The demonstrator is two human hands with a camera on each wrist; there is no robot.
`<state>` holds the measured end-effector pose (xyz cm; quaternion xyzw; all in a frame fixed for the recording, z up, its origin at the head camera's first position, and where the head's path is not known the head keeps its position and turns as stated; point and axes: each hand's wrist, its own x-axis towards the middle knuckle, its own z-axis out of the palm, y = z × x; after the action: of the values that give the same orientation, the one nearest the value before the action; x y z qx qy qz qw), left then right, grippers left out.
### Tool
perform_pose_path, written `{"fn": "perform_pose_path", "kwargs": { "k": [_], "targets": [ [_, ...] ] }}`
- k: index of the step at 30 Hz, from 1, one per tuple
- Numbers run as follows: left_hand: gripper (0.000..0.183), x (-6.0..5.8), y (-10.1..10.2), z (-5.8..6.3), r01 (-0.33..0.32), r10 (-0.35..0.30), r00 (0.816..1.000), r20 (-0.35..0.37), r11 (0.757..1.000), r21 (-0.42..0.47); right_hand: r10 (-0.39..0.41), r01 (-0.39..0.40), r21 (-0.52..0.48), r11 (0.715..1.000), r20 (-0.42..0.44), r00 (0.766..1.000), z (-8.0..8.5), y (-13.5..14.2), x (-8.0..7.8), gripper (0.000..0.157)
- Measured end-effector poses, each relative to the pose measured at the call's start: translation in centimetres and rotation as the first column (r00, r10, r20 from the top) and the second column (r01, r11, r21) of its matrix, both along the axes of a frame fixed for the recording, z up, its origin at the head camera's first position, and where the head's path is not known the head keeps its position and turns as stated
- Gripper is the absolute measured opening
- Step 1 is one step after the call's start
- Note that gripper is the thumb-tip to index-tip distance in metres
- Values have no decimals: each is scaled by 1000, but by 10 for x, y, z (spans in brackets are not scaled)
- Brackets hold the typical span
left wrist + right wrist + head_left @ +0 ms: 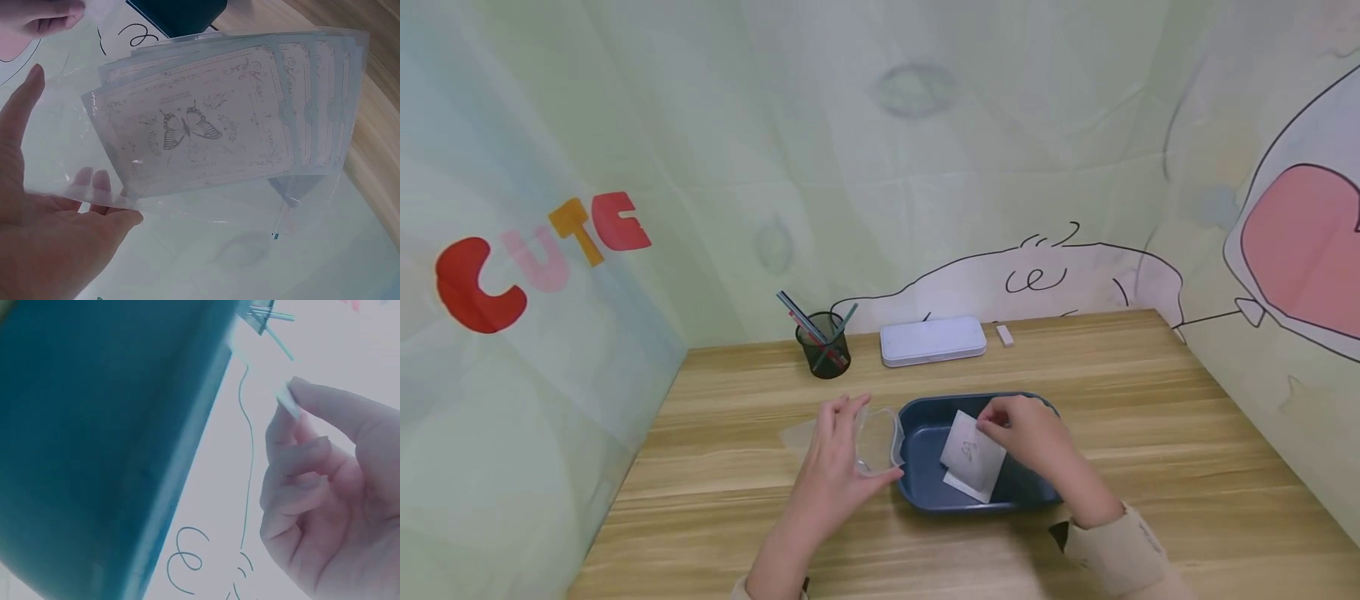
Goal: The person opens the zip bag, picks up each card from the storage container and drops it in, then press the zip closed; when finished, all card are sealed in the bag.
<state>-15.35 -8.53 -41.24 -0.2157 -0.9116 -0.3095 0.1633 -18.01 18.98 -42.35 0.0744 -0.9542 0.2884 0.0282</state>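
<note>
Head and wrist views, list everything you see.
Table: one, brown, foreground
Tray: one, dark blue, on table
Paper: count unclear, white, over tray
Clear bag: one, transparent, beside tray
Butterfly cards: several, pale, in bag
Mesh cup: one, black, table's back
Pens: several, mixed colours, in cup
Case: one, whitish, right of cup
Small block: one, whitish, right of case
Printed backdrop: count unclear, pale green, behind table
Sleeves: two, beige, bottom edge
Left hand: one, bare, holding bag
Right hand: one, bare, pinching paper

The person's left arm [786,546] reaches up from the bottom, left of the middle. The left hand [831,467] makes a wide C shape. The right arm [1092,497] comes from the lower right, and the right hand [1028,429] pinches with its other fingers curled.
</note>
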Motion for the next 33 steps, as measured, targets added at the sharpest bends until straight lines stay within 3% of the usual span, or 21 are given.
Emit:
{"fn": "perform_pose_path", "kwargs": {
  "k": [9, 17, 21, 27, 33],
  "targets": [
    [101, -1, 1, 0, 2, -2, 1000, -10, 1000, -20, -46, 28, -162, 986, -105, 993, 19, 0, 7, 7],
    [100, -2, 1, -1, 19, -19, 1000, -21, 1000, -13, -143, 74, -266, 961, -248, 958, 33, 1, 16, 15],
    [101, -2, 2, 0, 9, -9, 1000, -6, 1000, -17, -173, 56, -413, 909, -252, 952, 37, -3, 21, 16],
    [100, -3, 2, 0, 14, -14, 1000, -17, 1000, -14, -141, -9, -588, 809, -209, 968, 39, -12, 29, 17],
    [101, -3, 2, 0, 25, -25, 999, -36, 1000, -5, -109, -25, -630, 776, -173, 979, 37, -22, 34, 13]
  ]
}}
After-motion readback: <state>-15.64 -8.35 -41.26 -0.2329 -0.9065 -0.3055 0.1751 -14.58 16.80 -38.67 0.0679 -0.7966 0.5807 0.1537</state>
